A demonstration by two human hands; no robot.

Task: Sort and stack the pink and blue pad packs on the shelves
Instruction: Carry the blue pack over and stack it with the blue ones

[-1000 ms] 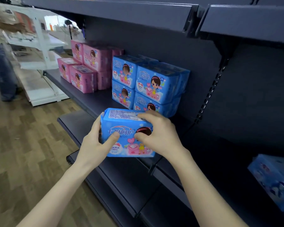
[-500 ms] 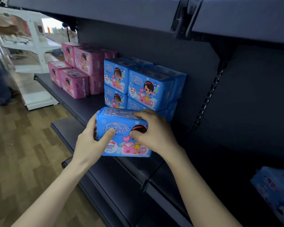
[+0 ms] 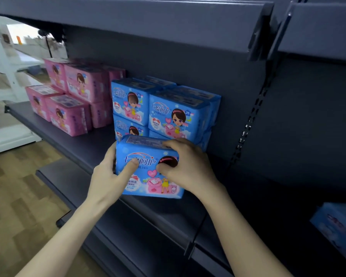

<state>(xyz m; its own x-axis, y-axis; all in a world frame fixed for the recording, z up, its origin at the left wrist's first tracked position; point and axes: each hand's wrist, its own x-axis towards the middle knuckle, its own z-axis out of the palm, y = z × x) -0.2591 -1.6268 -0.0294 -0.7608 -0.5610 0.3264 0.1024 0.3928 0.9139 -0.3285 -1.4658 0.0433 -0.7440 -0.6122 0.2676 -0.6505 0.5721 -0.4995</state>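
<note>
Both hands hold one blue pad pack point(image 3: 150, 176) upright over the front of the dark shelf point(image 3: 74, 142). My left hand point(image 3: 110, 176) grips its left side, thumb across the front. My right hand point(image 3: 186, 168) covers its top right corner and front. Directly behind it stands a stack of blue pad packs point(image 3: 168, 114), two high. To their left sit the pink pad packs point(image 3: 72, 100), also stacked, with single packs in front. Whether the held pack rests on the shelf I cannot tell.
An upper shelf point(image 3: 148, 23) overhangs close above the stacks. Another blue pack point(image 3: 336, 224) lies low at the right on the neighbouring shelf bay. A lower shelf point(image 3: 72, 188) juts out under my hands. White shelving point(image 3: 6, 76) and wooden floor point(image 3: 14, 196) lie to the left.
Both hands have carried the blue pack forward toward the blue stack; it now overlaps the stack's lower front row. The grip is unchanged.
</note>
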